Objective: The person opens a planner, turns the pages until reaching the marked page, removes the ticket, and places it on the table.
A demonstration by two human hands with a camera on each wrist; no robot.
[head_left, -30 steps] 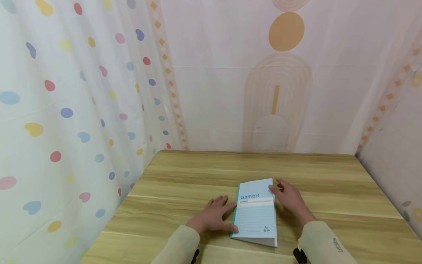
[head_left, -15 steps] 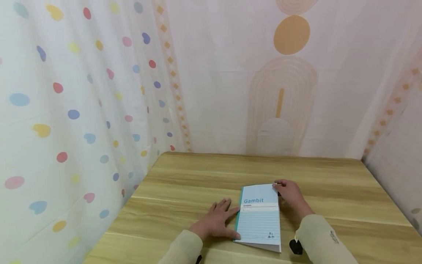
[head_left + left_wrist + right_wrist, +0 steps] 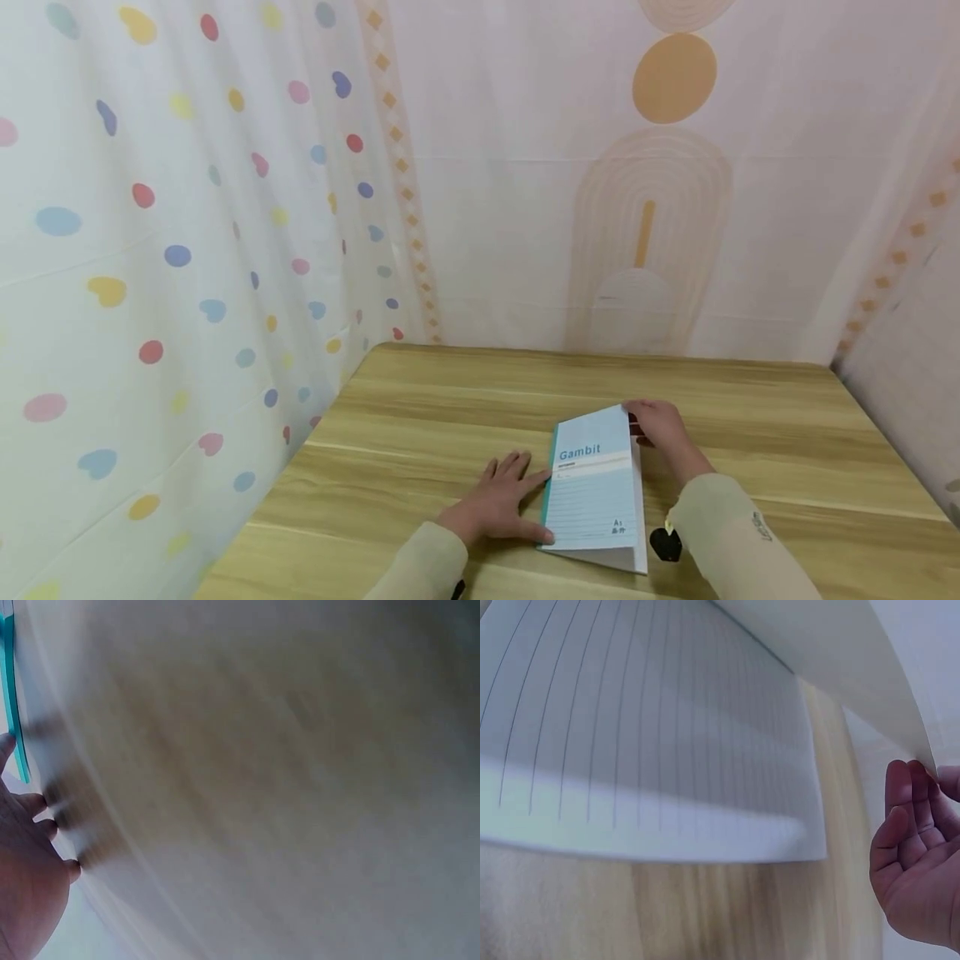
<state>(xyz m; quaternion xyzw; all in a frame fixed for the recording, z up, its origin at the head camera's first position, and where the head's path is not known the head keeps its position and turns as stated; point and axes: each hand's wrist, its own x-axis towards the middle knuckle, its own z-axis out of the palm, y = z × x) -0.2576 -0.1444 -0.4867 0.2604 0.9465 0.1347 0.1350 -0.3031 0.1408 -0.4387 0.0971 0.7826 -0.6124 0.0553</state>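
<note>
notebook (image 3: 592, 487), title (image 3: 580, 452) only in head view, right grip (image 3: 663, 429) pinching cover (image 3: 588, 521), left grip (image 3: 498, 505) splayed

At the lower centre of the head view, the pale blue and white rectangular paper notebook (image 3: 596, 508) has a smooth, matt-looking cover. Its narrow teal spine strip (image 3: 10, 690) looks smooth. In the right wrist view's upper left, the white ruled page (image 3: 660, 727) is smooth, matt paper. The broad yellow-brown tabletop (image 3: 450, 396) shows streaked wood grain and looks smooth. At frame left, the white dotted curtain (image 3: 187, 300) looks like thin, softly folded cloth; the cream sleeve (image 3: 738, 533) at lower right is matt cloth.
</note>
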